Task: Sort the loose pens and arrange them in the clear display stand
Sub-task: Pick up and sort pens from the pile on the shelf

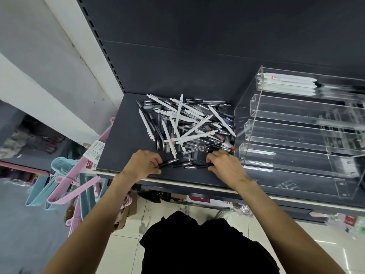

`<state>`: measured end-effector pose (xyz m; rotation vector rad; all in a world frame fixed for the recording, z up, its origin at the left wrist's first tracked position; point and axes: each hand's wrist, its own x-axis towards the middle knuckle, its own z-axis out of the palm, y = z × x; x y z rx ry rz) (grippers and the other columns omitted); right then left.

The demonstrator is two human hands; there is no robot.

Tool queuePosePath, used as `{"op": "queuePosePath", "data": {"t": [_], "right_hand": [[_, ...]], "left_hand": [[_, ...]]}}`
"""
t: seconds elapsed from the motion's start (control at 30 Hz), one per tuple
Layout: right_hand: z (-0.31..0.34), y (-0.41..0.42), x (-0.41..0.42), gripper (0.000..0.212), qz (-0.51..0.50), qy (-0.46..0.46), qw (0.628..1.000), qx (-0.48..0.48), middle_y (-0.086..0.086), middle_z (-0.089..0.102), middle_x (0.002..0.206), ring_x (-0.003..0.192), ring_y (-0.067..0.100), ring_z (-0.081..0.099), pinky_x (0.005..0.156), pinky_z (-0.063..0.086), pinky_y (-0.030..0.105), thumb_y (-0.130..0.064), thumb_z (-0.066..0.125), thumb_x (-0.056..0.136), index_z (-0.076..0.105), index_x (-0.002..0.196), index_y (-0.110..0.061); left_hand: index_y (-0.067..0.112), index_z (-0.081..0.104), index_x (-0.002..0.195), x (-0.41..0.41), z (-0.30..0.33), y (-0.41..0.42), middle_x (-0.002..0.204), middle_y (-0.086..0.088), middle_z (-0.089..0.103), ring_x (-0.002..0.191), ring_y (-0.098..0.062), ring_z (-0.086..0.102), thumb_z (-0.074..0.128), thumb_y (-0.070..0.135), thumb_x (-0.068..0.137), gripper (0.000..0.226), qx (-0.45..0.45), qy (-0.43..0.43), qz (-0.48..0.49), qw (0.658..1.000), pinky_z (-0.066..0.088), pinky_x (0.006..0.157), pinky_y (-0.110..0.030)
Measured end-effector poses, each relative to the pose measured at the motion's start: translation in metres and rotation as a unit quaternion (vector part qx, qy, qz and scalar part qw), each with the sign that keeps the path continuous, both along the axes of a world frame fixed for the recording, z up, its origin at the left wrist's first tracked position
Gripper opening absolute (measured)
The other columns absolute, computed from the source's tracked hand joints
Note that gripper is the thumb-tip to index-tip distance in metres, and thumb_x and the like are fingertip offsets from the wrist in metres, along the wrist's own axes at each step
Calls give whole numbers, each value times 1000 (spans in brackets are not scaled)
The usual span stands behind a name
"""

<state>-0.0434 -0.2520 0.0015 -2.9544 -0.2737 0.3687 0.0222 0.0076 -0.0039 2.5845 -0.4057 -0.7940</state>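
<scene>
A heap of loose pens (185,125), white ones and clear-and-black ones, lies on the dark shelf (126,139). Just in front of the heap, a few black pens (183,164) lie side by side between my hands. My left hand (143,164) pinches the left end of one black pen. My right hand (225,165) is curled over the right ends of these pens. The clear tiered display stand (296,135) stands to the right; its top tier holds several white pens (290,84), and the lower tiers look bare.
The shelf's pale front edge (177,182) runs just under my wrists. Pink and blue hangers (65,180) hang off the left side below the shelf. Boxes and packets sit on the tiled floor beneath. A dark back panel rises behind the pens.
</scene>
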Motion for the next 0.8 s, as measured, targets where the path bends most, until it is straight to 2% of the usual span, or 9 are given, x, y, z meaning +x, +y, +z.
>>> {"op": "queuePosePath", "data": {"t": [0.13,0.23,0.33,0.43,0.47,0.53,0.6,0.7,0.8], "right_hand": [[5,-7,-6,21,-33,-42,996,74,-4,63,104,101,15,57,78,44,26,-28,63,89,60,107,-19],[12,-12,-6,18,-129,-50,970,201,-6,65,88,80,9,58,70,42,17,-26,71,83,65,98,-19],[27,-14,-4,12,-232,7,876,423,-8,63,80,77,5,58,76,45,15,-18,73,81,65,90,-23],[45,-11,-3,17,-268,35,785,558,-8,63,79,72,-4,59,75,46,11,-9,69,82,63,88,-24],[50,-10,-3,18,-277,40,762,584,-6,64,80,73,-5,60,74,47,11,-7,68,82,63,88,-23],[57,-8,-3,19,-292,46,728,619,-4,65,83,77,-1,61,72,49,12,-4,67,82,63,90,-21],[63,-9,-3,19,-301,49,706,640,-5,66,82,74,-2,62,71,50,12,-2,66,83,62,88,-20],[68,-10,-3,17,-295,55,698,650,-5,66,78,70,-1,63,69,51,15,-2,66,83,63,86,-18],[69,-11,-3,14,-309,37,702,641,-6,66,74,68,2,63,67,53,19,-5,69,82,63,85,-17]], "left_hand": [[24,72,96,-6,7,0,83,11,67,75,1,62,80,26,74,24,-57,11,36,998,40,72,-3],[29,70,89,-14,19,-7,83,13,71,74,4,66,77,20,76,17,-173,40,108,978,46,72,-6],[25,67,90,-23,35,-26,88,3,72,73,-1,69,73,14,80,17,-309,62,201,928,50,72,-10],[19,65,99,-29,52,-56,87,-1,69,75,-7,69,66,11,86,16,-406,101,255,872,57,82,-28],[16,64,105,-30,57,-66,86,0,67,77,-7,69,63,9,88,18,-429,116,256,858,57,82,-30],[14,62,114,-31,65,-84,87,2,66,81,-7,69,58,8,91,24,-463,143,245,840,57,75,-24],[15,62,115,-32,68,-98,97,3,68,88,-6,68,59,10,91,25,-476,159,236,832,54,72,-19],[18,62,115,-32,68,-114,108,5,68,94,-7,65,61,15,90,25,-476,165,234,831,53,77,-23],[20,61,115,-33,69,-125,108,4,67,93,-5,62,60,19,91,24,-477,165,230,832,50,70,-17]]}}
